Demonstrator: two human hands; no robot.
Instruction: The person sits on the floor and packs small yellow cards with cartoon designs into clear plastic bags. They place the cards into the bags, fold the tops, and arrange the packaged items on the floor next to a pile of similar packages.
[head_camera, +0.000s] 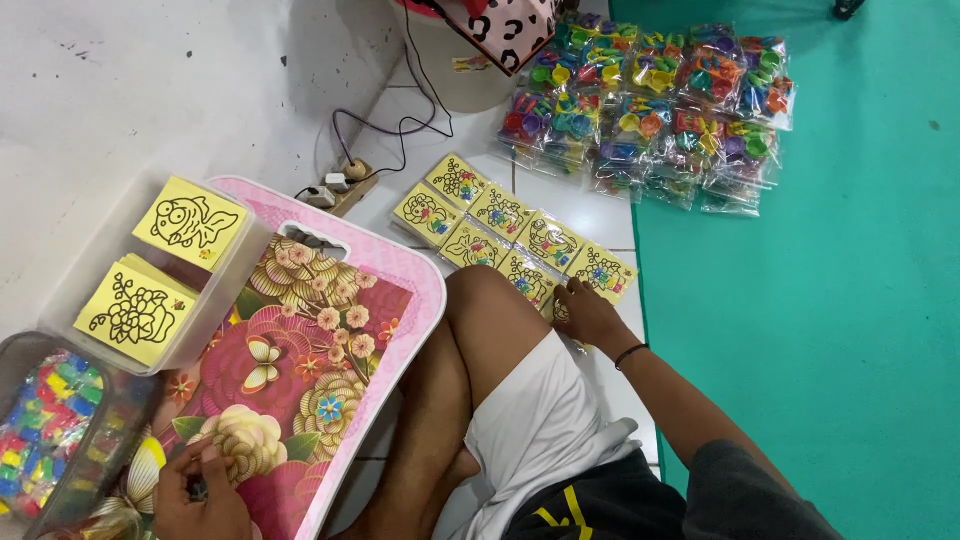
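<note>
Reaching out past the bent knee, the right hand lies palm down with its fingers spread on the nearest of the yellow picture packets, which are laid in overlapping rows on the white tiled floor; it presses on one packet rather than closing round it, and a dark band circles the wrist. The left hand is drawn in close to the body at the near edge of the pink floral worktop, its fingers curled round a small dark item too hidden to identify. Just left of it stands a clear tub of yellow cards and a basket of small coloured pieces. Bags of colourful plastic toys are heaped on the green mat, well apart from both hands.
</note>
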